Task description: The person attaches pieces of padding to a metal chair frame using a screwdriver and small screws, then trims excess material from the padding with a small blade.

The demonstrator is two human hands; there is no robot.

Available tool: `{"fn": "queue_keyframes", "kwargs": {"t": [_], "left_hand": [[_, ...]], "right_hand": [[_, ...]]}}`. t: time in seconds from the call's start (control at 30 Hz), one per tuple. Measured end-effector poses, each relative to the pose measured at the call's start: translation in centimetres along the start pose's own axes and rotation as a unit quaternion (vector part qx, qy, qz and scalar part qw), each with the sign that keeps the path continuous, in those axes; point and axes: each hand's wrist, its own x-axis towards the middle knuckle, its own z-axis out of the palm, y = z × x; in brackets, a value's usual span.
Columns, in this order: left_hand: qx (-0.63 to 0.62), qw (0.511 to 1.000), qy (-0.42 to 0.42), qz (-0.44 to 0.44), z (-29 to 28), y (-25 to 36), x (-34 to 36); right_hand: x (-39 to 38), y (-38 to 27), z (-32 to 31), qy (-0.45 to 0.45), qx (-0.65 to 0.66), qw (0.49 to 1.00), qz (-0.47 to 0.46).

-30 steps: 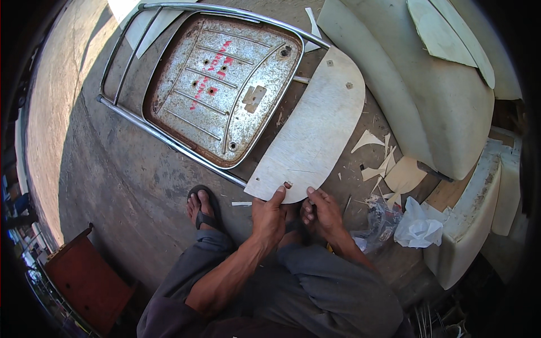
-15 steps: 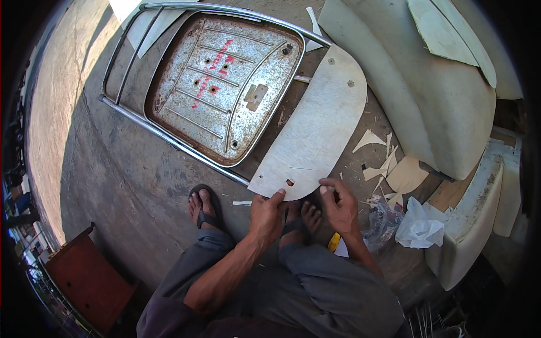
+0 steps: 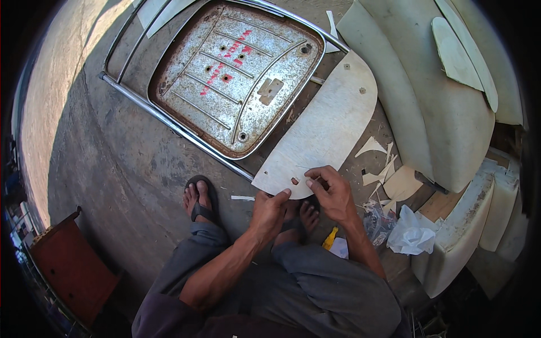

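A pale board [image 3: 324,132], flat with one rounded end, lies on the concrete floor [image 3: 112,163], stretching from the picture's centre toward 1 o'clock. Its near edge is held by both hands. The left hand [image 3: 269,211] is closed on that edge, thumb on top beside a small dark hole [image 3: 294,181]; the fingers below are hidden. The right hand [image 3: 332,191] sits just at 3 o'clock of the left, thumb and forefinger pinched on the board's edge; whether something small is held between them cannot be told.

At 11 o'clock of the board, touching its long side, a rusty metal seat pan [image 3: 234,79] is seen face down inside a chrome tube frame [image 3: 174,127]. Red marks are daubed on the pan.

Foam cushions [image 3: 445,107] are stacked at 2 o'clock, more foam blocks [image 3: 468,231] at 4 o'clock. Pale offcuts [image 3: 389,174] are scattered at 3 o'clock of the right hand, with a crumpled white bag [image 3: 411,234] just beyond. A yellow object [image 3: 329,239] shows beneath the right wrist. A sandalled foot [image 3: 198,200] is planted at 9 o'clock of the left hand. A red-brown stool [image 3: 67,265] stands at 8 o'clock, well apart.
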Motion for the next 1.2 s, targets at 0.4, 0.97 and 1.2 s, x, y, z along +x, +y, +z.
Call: {"fn": "queue_keyframes", "kwargs": {"t": [0.4,0.97,1.2], "left_hand": [[0.07,0.997,0.016,0.01,0.5,-0.3,-0.6],[-0.072,0.995,-0.043,-0.047,1.4,-0.8,0.3],[0.152,0.981,0.005,-0.122,1.8,0.5,0.0]], "right_hand": [[-0.2,-1.2,0.9,-0.004,-0.228,0.965,-0.13],[-0.9,1.7,0.6,0.098,0.085,0.99,0.057],[-0.6,2.7,0.5,0.134,0.188,0.968,0.102]]}}
